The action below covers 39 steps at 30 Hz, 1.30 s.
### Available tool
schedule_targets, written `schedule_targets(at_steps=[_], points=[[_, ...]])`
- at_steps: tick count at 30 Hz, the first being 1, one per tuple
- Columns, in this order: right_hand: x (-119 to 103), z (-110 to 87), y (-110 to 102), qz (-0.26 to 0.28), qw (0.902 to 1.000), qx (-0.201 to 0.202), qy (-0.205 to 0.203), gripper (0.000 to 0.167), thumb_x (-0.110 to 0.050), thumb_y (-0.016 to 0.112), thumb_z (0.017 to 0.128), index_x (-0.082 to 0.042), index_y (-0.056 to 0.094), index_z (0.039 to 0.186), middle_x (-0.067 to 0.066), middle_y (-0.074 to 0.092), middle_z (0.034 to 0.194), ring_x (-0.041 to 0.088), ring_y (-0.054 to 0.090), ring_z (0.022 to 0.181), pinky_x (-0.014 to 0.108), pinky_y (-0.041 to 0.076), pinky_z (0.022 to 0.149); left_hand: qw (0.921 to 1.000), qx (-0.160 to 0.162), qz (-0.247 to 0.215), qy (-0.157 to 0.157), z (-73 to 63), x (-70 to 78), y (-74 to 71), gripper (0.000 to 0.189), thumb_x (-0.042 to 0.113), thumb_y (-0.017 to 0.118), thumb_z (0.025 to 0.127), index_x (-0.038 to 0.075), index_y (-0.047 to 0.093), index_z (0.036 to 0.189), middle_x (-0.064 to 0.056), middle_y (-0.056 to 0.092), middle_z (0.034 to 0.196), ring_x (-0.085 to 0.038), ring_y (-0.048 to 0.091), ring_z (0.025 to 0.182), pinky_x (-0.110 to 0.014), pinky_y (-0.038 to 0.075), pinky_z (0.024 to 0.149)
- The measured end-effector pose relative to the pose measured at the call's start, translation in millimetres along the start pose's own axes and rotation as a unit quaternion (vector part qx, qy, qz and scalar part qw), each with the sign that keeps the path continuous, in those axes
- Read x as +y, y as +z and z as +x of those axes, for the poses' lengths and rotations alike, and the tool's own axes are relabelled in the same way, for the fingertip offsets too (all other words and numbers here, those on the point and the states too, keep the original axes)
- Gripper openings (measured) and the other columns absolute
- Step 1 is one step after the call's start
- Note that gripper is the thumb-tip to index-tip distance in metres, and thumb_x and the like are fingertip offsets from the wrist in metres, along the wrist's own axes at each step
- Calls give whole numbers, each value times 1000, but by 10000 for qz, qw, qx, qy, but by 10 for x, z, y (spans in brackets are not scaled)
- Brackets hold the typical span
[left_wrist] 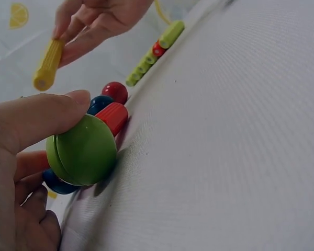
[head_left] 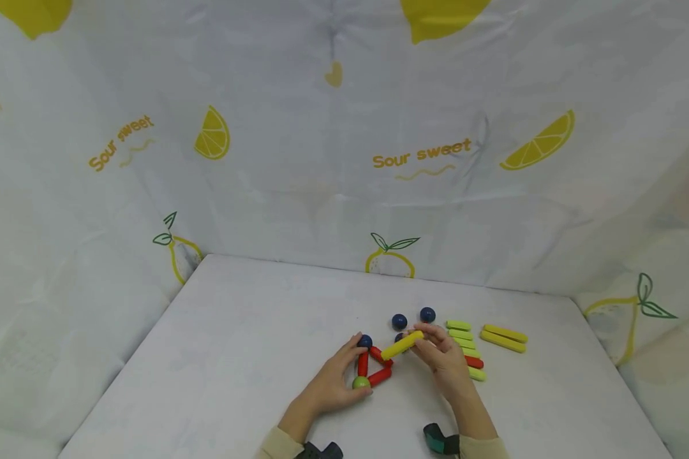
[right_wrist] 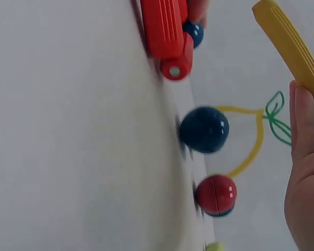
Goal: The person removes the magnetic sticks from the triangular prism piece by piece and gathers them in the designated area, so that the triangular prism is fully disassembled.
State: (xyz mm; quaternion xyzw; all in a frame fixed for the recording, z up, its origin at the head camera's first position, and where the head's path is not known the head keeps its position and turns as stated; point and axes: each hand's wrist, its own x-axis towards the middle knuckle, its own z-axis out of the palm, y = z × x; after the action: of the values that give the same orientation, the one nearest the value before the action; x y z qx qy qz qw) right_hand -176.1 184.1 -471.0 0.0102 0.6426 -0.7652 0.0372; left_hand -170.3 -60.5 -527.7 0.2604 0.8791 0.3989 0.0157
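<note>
My left hand grips a small figure of red rods and balls on the table, thumb on the green ball and fingertips at a blue ball. Three red rods show as a triangle, two of them meeting at the green ball. In the left wrist view the thumb lies on top of the green ball. My right hand pinches a ridged yellow rod, raised above the table beside the figure. The rod's free end points toward the figure.
Beyond my right hand lie loose blue balls. A red ball shows in both wrist views. At the right are a row of light green rods with a red rod, plus two yellow rods. A lemon-printed curtain surrounds the white table.
</note>
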Motion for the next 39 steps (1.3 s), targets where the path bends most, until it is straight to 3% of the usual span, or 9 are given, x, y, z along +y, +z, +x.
schedule_targets(at_steps=[5, 9, 14, 18, 23, 27, 29, 33, 39], points=[[-82, -110, -412, 72, 9977, 555, -381, 36, -11, 61, 92, 5, 50, 123, -6, 65, 109, 5, 64, 102, 20, 53, 86, 10000, 25, -64, 12, 20, -4, -6, 66, 42, 69, 81, 15, 47, 136, -1, 26, 156, -23, 30, 142, -48, 33, 112], [-88, -174, -829, 766, 9890, 1074, -671, 27, -4, 61, 91, 0, 54, 116, -4, 66, 106, 4, 65, 98, 18, 53, 84, 10000, 2, -81, -43, 23, 3, -13, 66, 42, 69, 81, 15, 47, 137, 0, 26, 157, -22, 30, 142, -48, 33, 112], [32, -193, -1326, 1746, 9533, 2452, -240, 39, -4, 73, 80, -9, 58, 116, -4, 61, 108, 3, 65, 94, 18, 55, 81, 9999, -8, -37, -93, -4, -8, 7, 65, 43, 69, 81, 16, 47, 137, 0, 27, 156, -23, 31, 142, -47, 35, 110], [176, -150, -1574, 1893, 9277, 3213, 151, 55, -10, 78, 76, -13, 55, 126, -4, 54, 117, 1, 60, 100, 17, 55, 81, 9999, 4, -26, -107, -26, -27, 33, 65, 44, 68, 82, 17, 47, 137, 1, 27, 156, -22, 31, 142, -47, 35, 111], [264, -58, -1642, 1119, 9354, 3349, 202, 49, -12, 68, 86, -10, 48, 131, -4, 50, 116, 6, 53, 112, 12, 52, 81, 10000, 64, -53, -45, -25, -21, 35, 65, 44, 68, 82, 15, 47, 137, 0, 27, 156, -23, 31, 141, -47, 35, 111], [295, -18, -1627, -306, 9332, 3557, 399, 42, -18, 60, 93, -11, 48, 133, -5, 49, 115, 5, 50, 111, 4, 49, 76, 9999, 92, -84, -9, -14, -17, 26, 65, 43, 68, 82, 15, 47, 137, -1, 27, 156, -23, 31, 141, -47, 35, 110], [309, -17, -1622, -1190, 9215, 3663, 507, 43, -23, 58, 94, -11, 49, 134, 0, 51, 120, 2, 51, 105, 1, 47, 73, 9999, 93, -92, -6, -8, -22, 27, 65, 43, 68, 82, 15, 47, 137, -1, 27, 156, -23, 31, 141, -47, 35, 110], [317, -24, -1618, -2742, 8796, 3812, 761, 48, -37, 54, 95, -12, 51, 136, 11, 54, 132, 6, 52, 100, 2, 42, 64, 9999, 78, -88, -16, -2, -25, 27, 65, 44, 68, 82, 16, 47, 137, -1, 27, 156, -23, 31, 141, -47, 36, 110], [299, -16, -1604, -3548, 8478, 3873, 733, 46, -32, 52, 95, -6, 53, 133, 20, 58, 127, 29, 53, 110, 31, 44, 78, 9999, 43, -93, -64, 9, -12, 20, 65, 43, 69, 82, 17, 47, 137, 0, 26, 156, -22, 31, 142, -46, 36, 110]])
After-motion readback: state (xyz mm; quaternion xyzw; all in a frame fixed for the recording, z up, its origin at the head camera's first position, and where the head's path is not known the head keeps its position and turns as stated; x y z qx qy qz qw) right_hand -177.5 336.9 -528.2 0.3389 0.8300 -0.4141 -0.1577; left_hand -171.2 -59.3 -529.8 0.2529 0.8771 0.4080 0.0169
